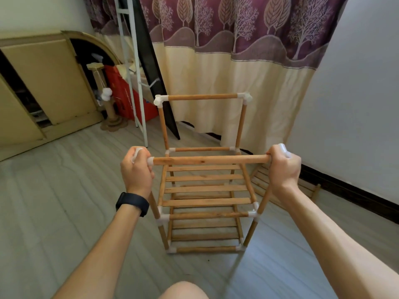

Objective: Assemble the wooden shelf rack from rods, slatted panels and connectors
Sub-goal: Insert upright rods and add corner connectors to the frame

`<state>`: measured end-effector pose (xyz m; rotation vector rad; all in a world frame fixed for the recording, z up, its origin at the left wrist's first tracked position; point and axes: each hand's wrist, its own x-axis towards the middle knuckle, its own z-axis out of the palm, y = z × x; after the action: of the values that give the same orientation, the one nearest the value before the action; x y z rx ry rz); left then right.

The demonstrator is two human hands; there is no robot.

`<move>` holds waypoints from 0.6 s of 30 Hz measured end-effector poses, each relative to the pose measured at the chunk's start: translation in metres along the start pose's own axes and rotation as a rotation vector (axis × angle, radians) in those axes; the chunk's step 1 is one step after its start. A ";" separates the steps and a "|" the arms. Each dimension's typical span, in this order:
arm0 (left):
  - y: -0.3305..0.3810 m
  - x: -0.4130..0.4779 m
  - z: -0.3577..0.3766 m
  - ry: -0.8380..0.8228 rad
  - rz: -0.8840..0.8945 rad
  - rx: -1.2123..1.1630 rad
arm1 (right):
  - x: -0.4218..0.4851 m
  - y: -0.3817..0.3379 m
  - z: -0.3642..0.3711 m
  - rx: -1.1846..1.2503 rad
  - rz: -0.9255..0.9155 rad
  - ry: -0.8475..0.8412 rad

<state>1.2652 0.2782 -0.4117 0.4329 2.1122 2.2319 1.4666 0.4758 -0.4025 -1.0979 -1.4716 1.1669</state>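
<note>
"Wooden rack [207,215] first: where have I got it?"

"It stands on the floor [64,190] at the centre of the frame, just in front of you. Two slatted panels sit in it, the upper panel [207,188] at mid height and the lower panel [205,230] near the bottom. I'd say you are fitting the front top rod [210,160]."

"And my hands?"

"Both are closed tight. Your left hand [137,169] wraps the left connector [150,161], white plastic, at that rod's end. Your right hand [284,167] grips the right connector [284,148] at the other end."

"How will it handle?"

"Light, I'd judge, and stiff along the rods. The joints look push-fit, so the frame may skew or pop apart if you twist it. Take it at the connectors and press straight down onto the posts. Don't lift by the slats; they look thin."

"Anything else around?"

"A spare panel [306,186] lies on the floor right of centre, partly behind your right wrist. The curtain [237,72] hangs across the top of the frame, and a dark band [132,202] is on your left wrist."
</note>
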 end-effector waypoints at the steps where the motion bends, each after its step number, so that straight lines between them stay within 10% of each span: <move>1: -0.001 0.000 0.001 -0.002 -0.006 -0.001 | 0.001 0.001 0.000 0.003 -0.001 0.007; 11: 0.010 -0.011 -0.012 -0.042 -0.027 0.129 | -0.010 0.007 -0.026 -0.107 -0.053 -0.198; 18: 0.052 -0.009 -0.013 -0.111 0.314 0.849 | -0.009 -0.004 -0.076 -0.480 -0.302 -0.490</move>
<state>1.2790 0.2602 -0.3624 0.9316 2.9939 1.2268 1.5426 0.4784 -0.3905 -0.8777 -2.2980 0.9239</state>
